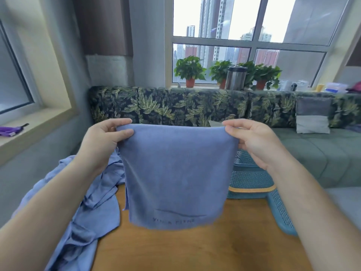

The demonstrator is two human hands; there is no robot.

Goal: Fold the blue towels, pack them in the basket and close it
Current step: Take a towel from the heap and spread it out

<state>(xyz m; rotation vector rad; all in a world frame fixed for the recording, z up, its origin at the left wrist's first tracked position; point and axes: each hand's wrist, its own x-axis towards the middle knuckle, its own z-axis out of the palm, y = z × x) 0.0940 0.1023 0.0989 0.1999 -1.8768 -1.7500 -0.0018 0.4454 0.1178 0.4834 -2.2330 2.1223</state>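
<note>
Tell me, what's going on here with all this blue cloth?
A person is folding towels. The left hand and the right hand pinch the top corners of one blue towel, holding it up so it hangs over the wooden table. More blue towels lie crumpled in a heap on the table's left side. A teal basket stands on the right, partly behind the held towel; what is inside it cannot be seen.

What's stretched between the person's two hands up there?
In the head view, the top edge of a blue towel spans from the left hand to the right hand, both pinching it; the rest hangs over the wooden table.
</note>
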